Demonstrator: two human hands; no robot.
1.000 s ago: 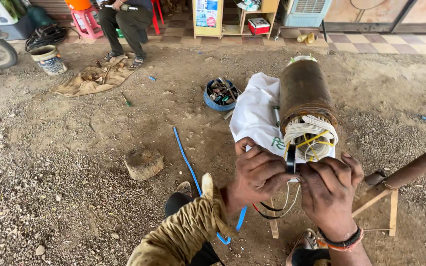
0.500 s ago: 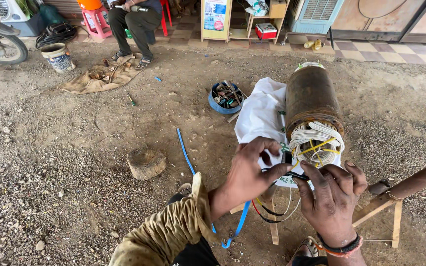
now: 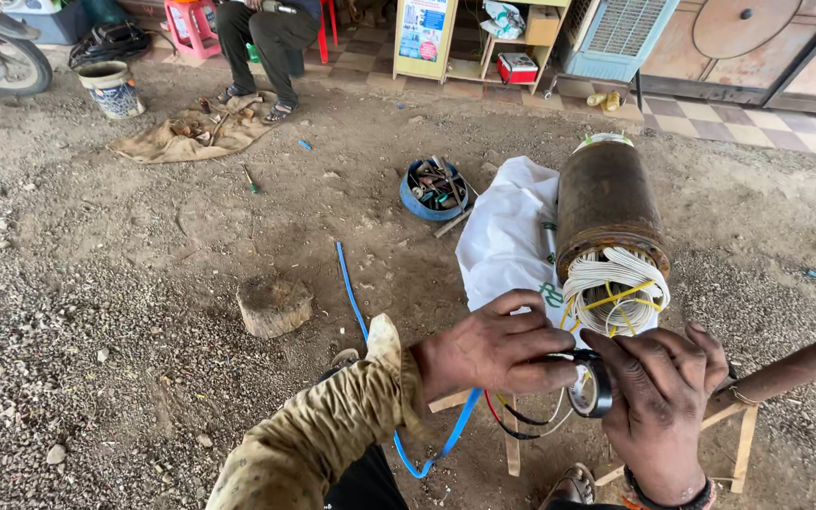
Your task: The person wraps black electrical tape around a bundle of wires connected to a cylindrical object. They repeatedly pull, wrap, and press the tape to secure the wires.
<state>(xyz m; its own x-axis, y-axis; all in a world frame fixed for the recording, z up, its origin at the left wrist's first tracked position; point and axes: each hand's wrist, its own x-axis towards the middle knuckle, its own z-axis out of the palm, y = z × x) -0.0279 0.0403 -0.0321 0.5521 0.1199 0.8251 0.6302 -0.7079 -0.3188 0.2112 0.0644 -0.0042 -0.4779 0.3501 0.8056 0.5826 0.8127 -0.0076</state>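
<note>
A rusty brown motor cylinder (image 3: 608, 203) lies on a wooden stand (image 3: 740, 453), its near end packed with white windings tied with yellow cord (image 3: 614, 288). My left hand (image 3: 498, 345) and my right hand (image 3: 658, 406) meet just below that end. Between them is a black roll of tape (image 3: 592, 387), gripped by the right hand's thumb and fingers, with the left fingertips pinching at its edge. Red, black and white wires (image 3: 521, 416) hang beneath the hands.
A white sack (image 3: 507, 231) lies under the motor. A blue hose (image 3: 351, 293) runs along the dirt, near a wood stump (image 3: 274, 304) and a blue bowl of tools (image 3: 434, 187). A seated person (image 3: 271, 38), a bucket (image 3: 110, 87) and a cloth with tools (image 3: 191, 132) are farther back.
The hands have dropped slightly away from the windings, and the tape roll now shows plainly between them. The view has shifted a little to the right.
</note>
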